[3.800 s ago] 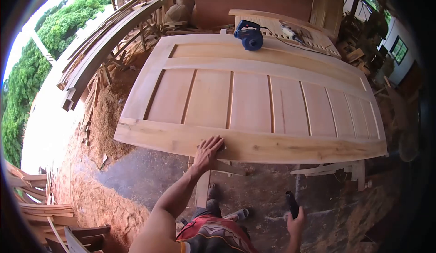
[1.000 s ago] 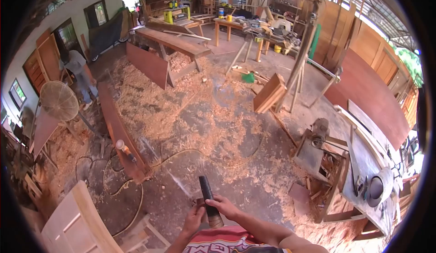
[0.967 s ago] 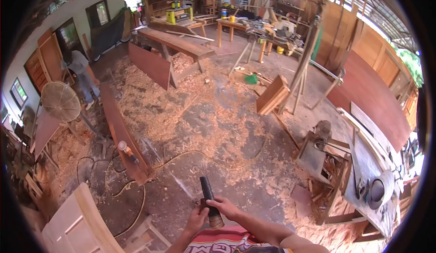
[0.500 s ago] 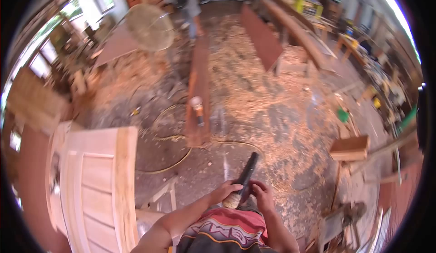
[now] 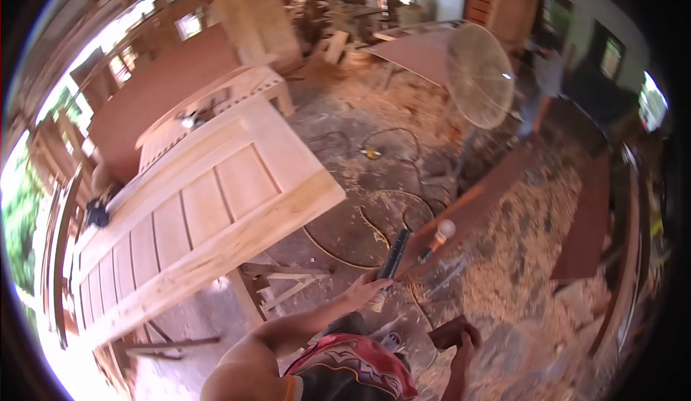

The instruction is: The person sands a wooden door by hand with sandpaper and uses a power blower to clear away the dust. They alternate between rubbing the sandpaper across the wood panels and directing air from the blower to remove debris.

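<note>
My left hand (image 5: 367, 291) is closed around a long black tube-like thing (image 5: 394, 253) with a pale, beige lower end; its exact kind does not show. My right hand (image 5: 469, 340) is held apart from it, lower and to the right, gripping a flat brown rectangular piece (image 5: 448, 332) by its right edge. Beyond my left hand lies a long reddish-brown plank (image 5: 475, 199), and on it is a white-topped item with an orange and dark body (image 5: 436, 240). A pale panelled wooden door (image 5: 209, 206) rests on supports to my left.
A yellow cord (image 5: 335, 258) winds over the shaving-strewn floor (image 5: 515, 257). Behind stands a large round mesh dish (image 5: 481, 77) beside a brown sheet (image 5: 417, 54). Another person (image 5: 543, 77) is at the plank's far end. A second reddish board (image 5: 584, 221) lies at right.
My view has swung left, bringing the door in fully. My hands were together at the black tube; now the right hand has moved away to the right with the brown piece.
</note>
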The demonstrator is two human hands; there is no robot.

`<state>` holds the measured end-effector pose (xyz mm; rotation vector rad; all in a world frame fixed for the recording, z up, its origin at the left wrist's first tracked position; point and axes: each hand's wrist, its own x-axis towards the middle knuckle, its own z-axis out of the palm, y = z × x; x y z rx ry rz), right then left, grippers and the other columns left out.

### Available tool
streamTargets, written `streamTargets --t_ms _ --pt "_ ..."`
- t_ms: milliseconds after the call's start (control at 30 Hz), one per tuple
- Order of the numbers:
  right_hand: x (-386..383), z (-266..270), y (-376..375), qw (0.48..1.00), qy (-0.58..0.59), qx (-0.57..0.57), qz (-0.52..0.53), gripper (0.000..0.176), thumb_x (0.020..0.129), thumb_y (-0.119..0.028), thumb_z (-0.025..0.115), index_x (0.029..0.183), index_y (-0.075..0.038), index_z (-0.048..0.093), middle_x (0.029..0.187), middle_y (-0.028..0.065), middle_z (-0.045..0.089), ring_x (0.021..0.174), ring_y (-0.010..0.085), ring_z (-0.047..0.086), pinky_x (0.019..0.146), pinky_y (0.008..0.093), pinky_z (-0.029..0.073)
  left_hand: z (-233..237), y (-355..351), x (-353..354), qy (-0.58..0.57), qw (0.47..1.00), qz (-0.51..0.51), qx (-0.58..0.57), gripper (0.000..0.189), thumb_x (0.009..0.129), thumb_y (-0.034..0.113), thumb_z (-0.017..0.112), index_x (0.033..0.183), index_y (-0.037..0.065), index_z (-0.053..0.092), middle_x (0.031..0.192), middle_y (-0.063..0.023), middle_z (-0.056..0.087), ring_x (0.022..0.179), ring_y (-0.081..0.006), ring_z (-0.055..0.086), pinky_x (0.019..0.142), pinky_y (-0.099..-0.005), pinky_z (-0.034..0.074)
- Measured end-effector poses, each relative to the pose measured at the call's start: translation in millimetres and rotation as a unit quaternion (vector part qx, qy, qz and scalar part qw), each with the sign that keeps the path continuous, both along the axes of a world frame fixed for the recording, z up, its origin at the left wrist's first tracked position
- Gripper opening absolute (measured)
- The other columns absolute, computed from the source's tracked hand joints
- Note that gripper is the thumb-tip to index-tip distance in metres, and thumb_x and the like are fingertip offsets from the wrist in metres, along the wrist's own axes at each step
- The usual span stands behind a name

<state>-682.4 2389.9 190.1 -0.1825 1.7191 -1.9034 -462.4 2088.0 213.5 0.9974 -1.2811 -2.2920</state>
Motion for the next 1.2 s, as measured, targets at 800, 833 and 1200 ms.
streamTargets --t_ms 800,833,1200 --pt "-103 63 -629 0.796 0.519 0.029 0.309 0.013 0.086 -0.01 0.078 0.094 -0.004 0.07 0.097 0.012 0.061 0.081 0.028 0.062 0.069 0.039 0.05 11 -385 21 -0.042 0.917 0.383 -0.104 0.067 0.094 0.024 0.077 0.149 0.005 0.043 0.095 -0.005 0.065 0.081 -0.013 0.061 0.069 -0.0309 0.052" --pt "-101 68 -652 0.817 0.473 0.003 0.328 0.014 0.089 -0.012 0.077 0.091 -0.003 0.067 0.089 0.0095 0.062 0.072 0.0231 0.06 0.066 0.0357 0.05 16 -388 21 -0.096 0.923 0.36 -0.101 0.07 0.092 0.025 0.079 0.149 0.004 0.043 0.096 -0.0063 0.065 0.082 -0.013 0.06 0.069 -0.0305 0.052" --pt "-129 57 -891 0.731 0.366 0.085 0.57 0.022 0.093 -0.019 0.073 0.086 -0.001 0.063 0.067 0.0042 0.057 0.062 0.0104 0.051 0.058 0.0343 0.043 -11 -480 -39 -0.082 0.839 0.535 -0.061 0.063 0.089 0.017 0.08 0.142 0.004 0.049 0.1 -0.0076 0.064 0.071 -0.0109 0.059 0.056 -0.027 0.049"
